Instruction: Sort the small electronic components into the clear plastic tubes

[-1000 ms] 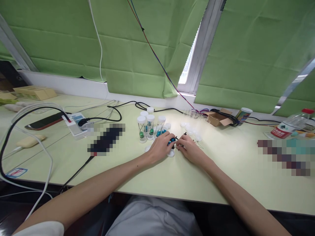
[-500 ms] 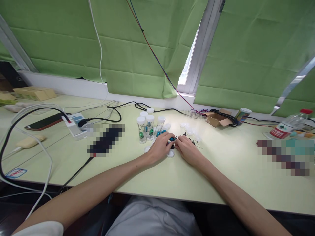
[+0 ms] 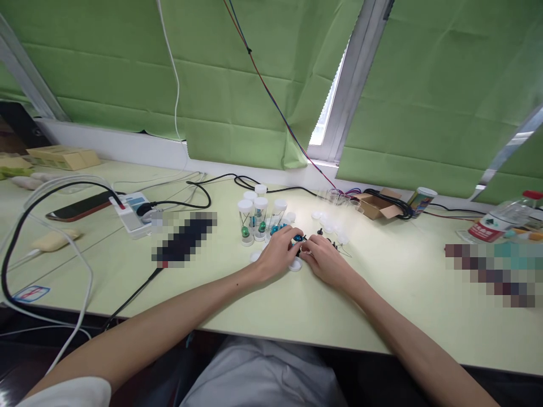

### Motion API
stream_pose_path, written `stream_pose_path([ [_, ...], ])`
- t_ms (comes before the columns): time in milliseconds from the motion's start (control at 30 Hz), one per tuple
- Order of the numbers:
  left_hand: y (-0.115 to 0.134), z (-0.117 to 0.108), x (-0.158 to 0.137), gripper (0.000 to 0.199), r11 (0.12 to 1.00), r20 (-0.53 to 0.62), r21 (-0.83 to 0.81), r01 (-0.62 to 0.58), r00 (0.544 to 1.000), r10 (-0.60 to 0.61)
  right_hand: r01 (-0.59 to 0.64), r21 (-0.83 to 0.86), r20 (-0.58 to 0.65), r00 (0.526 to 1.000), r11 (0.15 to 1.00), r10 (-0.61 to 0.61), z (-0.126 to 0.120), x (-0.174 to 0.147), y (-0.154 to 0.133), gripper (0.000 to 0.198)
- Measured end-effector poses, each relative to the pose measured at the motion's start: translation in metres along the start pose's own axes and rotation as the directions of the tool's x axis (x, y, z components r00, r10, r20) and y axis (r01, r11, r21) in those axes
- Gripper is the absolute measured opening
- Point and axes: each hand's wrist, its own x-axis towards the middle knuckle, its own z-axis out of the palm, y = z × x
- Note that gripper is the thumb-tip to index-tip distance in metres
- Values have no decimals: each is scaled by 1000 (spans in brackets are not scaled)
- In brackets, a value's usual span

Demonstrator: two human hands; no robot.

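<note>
Near the middle of the table my left hand (image 3: 276, 255) is closed on a small shiny blue ball-shaped part (image 3: 298, 238) with dark bits on it. My right hand (image 3: 330, 260) meets it from the right, fingertips pinched together at the part's side; what they grip is too small to make out. Just below the fingers lies a white round cap (image 3: 295, 264). Several clear tubes with white caps (image 3: 245, 217) stand left of the hands, with green and blue balls and thin metal wires inside. Small black pieces (image 3: 320, 231) lie beyond my right hand.
Loose white caps (image 3: 339, 226) lie behind my right hand, with clear cups (image 3: 335, 196) farther back. An opened cardboard box (image 3: 375, 204), a patterned can (image 3: 422, 200) and a water bottle (image 3: 492, 222) stand rightward. At left are a power strip (image 3: 132, 217), cables and a phone (image 3: 78, 207).
The view has shifted slightly, so the whole scene sits a little farther right. Both hands stay together at the blue part, with only slight finger movement.
</note>
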Motion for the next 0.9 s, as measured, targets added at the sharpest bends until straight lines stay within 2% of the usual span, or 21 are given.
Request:
stream_pose_path([
  [300, 0, 1, 0, 16, 1000, -9, -8, -10, 1000, 10, 3, -38, 0, 1000, 999, -3, 3, 0, 1, 20],
  [533, -1, 1, 0, 17, 1000, -12, -10, -7, 1000, 7, -13, -28, 18, 1000, 1000, 14, -1, 0, -1, 19],
  [733, -1, 1, 0, 17, 1000, -15, -22, -2, 1000, 2, 1, 19, 18, 1000, 1000, -1, -5, -2, -2, 7],
  [900, 0, 0, 0, 15, 1000, -6, -27, -7, 1000, 7, 10, -15, 32, 999, 1000, -9, -1, -2, 0, 15],
])
